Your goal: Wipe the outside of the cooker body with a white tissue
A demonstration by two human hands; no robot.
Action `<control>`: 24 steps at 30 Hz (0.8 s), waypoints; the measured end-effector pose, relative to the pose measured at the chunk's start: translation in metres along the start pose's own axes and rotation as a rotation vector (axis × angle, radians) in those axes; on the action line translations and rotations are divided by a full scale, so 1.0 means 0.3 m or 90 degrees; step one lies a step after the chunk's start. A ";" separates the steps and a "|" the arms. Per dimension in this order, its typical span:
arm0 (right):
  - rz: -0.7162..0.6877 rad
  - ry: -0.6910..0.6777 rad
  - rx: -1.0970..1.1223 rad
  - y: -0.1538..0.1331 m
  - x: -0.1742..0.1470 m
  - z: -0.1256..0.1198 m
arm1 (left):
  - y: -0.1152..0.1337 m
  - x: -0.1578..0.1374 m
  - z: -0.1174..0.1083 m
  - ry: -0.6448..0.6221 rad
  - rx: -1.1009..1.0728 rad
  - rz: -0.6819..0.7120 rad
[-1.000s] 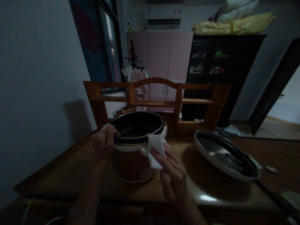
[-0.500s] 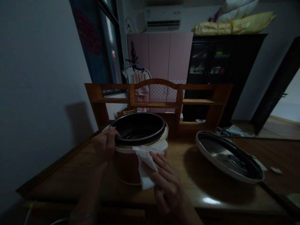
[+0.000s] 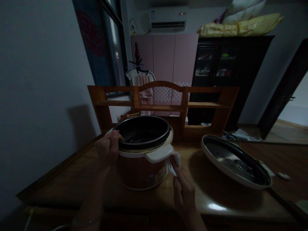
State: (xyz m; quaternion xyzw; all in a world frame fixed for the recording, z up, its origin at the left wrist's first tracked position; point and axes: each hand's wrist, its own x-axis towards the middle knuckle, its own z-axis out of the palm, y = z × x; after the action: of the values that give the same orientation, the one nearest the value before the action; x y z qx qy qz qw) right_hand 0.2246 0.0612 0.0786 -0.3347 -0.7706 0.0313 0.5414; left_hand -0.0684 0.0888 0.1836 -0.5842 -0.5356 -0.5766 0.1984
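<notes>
A rice cooker (image 3: 139, 171) with a brown body and a white rim stands upright on the wooden desk. Its black inner pot (image 3: 144, 130) sits inside, tilted a little and raised above the rim. My left hand (image 3: 108, 147) grips the pot's near left edge, fingers curled over it. Pressed against the cooker's right side, just beside the white handle (image 3: 160, 154), is a white tissue (image 3: 176, 159) in my right hand (image 3: 184, 186). Part of the tissue is hidden behind the fingers.
The cooker's round lid (image 3: 235, 162) lies inner side up on the desk (image 3: 192, 195) at right. A wooden shelf rack (image 3: 161, 107) rises along the desk's back edge. The wall (image 3: 48, 96) borders the left side.
My right hand has moved the tissue rightward, from the cooker's front handle to its right side, uncovering the handle. My left hand keeps its place on the pot's edge.
</notes>
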 end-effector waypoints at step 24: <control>0.026 -0.202 -0.062 -0.200 -0.092 0.229 | 0.003 -0.004 0.003 0.002 -0.006 -0.002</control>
State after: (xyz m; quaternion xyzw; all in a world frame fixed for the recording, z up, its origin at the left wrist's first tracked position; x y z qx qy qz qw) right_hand 0.1420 0.0213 0.0525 -0.3672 -0.8400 0.0575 0.3953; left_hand -0.0670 0.0888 0.1826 -0.5835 -0.5333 -0.5804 0.1956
